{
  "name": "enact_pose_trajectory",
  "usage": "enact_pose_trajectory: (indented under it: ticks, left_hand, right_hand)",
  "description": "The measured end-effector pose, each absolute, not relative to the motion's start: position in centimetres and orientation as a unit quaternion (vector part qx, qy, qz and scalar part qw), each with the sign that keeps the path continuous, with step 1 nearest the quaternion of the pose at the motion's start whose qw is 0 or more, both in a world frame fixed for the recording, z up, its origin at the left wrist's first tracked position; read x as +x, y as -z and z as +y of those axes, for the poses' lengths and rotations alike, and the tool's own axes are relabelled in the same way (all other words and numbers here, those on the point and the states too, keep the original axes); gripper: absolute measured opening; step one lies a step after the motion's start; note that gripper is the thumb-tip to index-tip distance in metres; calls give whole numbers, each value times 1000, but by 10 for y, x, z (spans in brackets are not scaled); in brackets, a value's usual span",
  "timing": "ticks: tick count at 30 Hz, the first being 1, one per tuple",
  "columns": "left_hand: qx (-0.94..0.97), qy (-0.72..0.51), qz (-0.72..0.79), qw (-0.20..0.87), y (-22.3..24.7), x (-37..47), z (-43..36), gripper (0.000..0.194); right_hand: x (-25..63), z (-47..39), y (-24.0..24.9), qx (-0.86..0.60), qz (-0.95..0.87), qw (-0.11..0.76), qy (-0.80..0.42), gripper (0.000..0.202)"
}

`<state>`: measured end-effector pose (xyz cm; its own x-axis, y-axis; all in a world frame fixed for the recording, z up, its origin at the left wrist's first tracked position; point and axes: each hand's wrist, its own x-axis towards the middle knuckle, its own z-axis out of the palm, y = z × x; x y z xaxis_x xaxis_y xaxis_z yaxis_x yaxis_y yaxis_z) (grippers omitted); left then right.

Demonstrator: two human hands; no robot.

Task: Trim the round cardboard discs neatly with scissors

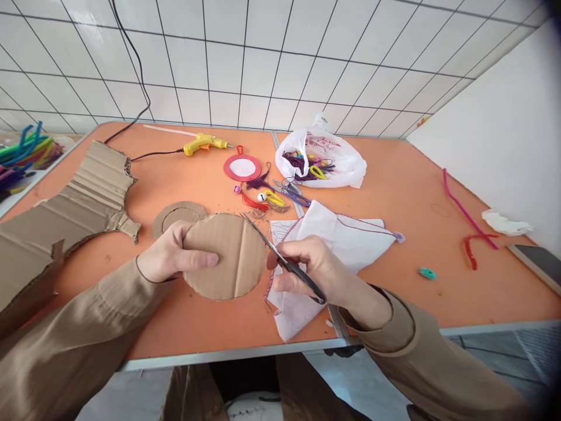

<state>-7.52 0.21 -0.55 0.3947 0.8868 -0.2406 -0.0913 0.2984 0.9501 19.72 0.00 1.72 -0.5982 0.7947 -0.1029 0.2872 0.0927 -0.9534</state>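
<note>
My left hand (175,254) grips a round cardboard disc (223,254) by its left side, thumb on top. The disc has a crease running down its right half and slightly rough edges. In my right hand (311,269) is a pair of scissors (302,278) with black handles; the blades point up and left across the disc's upper right edge. Behind the left hand lies a cardboard ring (177,216) with an inner circle marked on it. White cloth (346,240) with dark red stitched edging lies under and beside the right hand.
A large cut cardboard sheet (83,199) covers the left side. Toward the back are a yellow glue gun (204,144) with its cord, a red-rimmed disc (242,168), purple-handled scissors (293,194) and a white plastic bag (346,158) of trinkets. Pipe cleaners (464,210) lie at right.
</note>
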Motion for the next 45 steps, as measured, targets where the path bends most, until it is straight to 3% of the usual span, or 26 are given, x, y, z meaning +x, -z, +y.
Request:
enact_pose_trajectory:
  ticks: [8, 15, 30, 45]
  left_hand:
    - [525, -332, 436, 651, -8, -72, -2, 28]
    - [513, -342, 439, 653, -11, -68, -6, 27]
    - [520, -323, 445, 654, -17, -72, -6, 29]
    - [501, -313, 445, 673, -17, -68, -10, 29]
  right_hand:
    - [194, 4, -9, -329, -704, 239, -582, 58]
    - [192, 2, -8, -324, -699, 272, -577, 55]
    - [194, -1, -15, -362, -692, 237, -577, 51]
    - [193, 2, -8, -290, -696, 251, -607, 51]
